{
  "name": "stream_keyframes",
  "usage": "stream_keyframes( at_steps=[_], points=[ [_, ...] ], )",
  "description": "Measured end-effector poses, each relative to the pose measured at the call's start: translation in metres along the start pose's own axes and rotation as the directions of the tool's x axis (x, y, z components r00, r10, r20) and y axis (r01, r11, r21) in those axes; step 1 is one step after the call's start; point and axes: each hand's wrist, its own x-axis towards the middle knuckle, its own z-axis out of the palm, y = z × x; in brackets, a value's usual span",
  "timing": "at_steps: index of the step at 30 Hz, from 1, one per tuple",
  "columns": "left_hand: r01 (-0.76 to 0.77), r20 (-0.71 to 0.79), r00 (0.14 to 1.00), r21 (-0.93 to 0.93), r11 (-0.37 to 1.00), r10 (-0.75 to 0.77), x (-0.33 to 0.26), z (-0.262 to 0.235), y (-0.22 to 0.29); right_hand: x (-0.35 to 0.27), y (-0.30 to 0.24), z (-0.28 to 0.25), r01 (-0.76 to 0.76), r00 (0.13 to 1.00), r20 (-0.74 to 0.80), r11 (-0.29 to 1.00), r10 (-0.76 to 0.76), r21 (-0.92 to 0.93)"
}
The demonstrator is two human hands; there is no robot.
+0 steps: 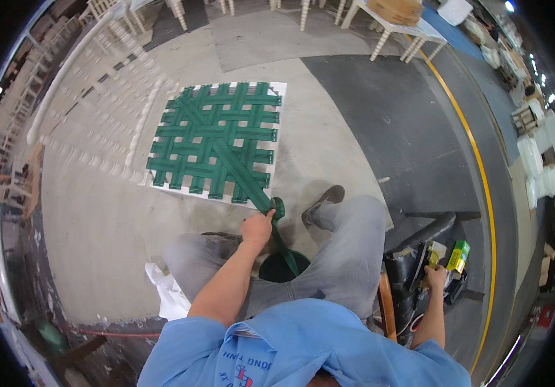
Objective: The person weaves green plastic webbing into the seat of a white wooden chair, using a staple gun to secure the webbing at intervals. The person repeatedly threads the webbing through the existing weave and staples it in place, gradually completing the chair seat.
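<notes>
Firmly, left hand (257, 227) fists the green webbing strap (242, 174); right hand (435, 276) hidden.

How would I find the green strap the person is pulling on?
Look at the white square frame lying on the grey floor, woven over with green webbing. One diagonal strap leaves the weave at the frame's near corner and runs into the left hand. Unlike the other bands, it slants across them and trails off the frame toward a dark green roll between the knees.
</notes>
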Motion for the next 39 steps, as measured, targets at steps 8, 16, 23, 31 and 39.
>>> stream_keyframes(
  at_steps=[8, 16, 23, 31, 39],
  points=[
    [-0.032, -0.096, 0.995, -0.025, 0.999, 0.029, 0.004, -0.006, -0.001, 0.017, -0.033, -0.024, -0.110, 0.975, 0.221, 0.807, -0.025, 0.580],
    [0.017, -0.007, 1.000, -0.072, 0.997, -0.017, -0.001, -0.003, -0.013, -0.049, -0.223, -0.099, 0.139, 0.894, 0.170, 0.616, -0.415, 0.775],
    [0.061, 0.075, 0.996, -0.163, 0.985, -0.049, 0.007, -0.004, -0.008, -0.143, -0.415, -0.022, 0.218, 0.411, 0.529, 0.643, -0.743, 0.734],
    [0.033, -0.011, 0.999, -0.255, 0.966, -0.037, 0.005, 0.003, -0.013, -0.201, -0.494, 0.050, 0.262, 0.326, 0.658, 0.734, -0.679, 0.627],
    [0.022, 0.098, 0.995, -0.234, 0.972, 0.001, 0.006, 0.000, -0.018, -0.208, -0.503, 0.068, 0.330, 0.351, 0.647, 0.736, -0.677, 0.591]
  ],
)
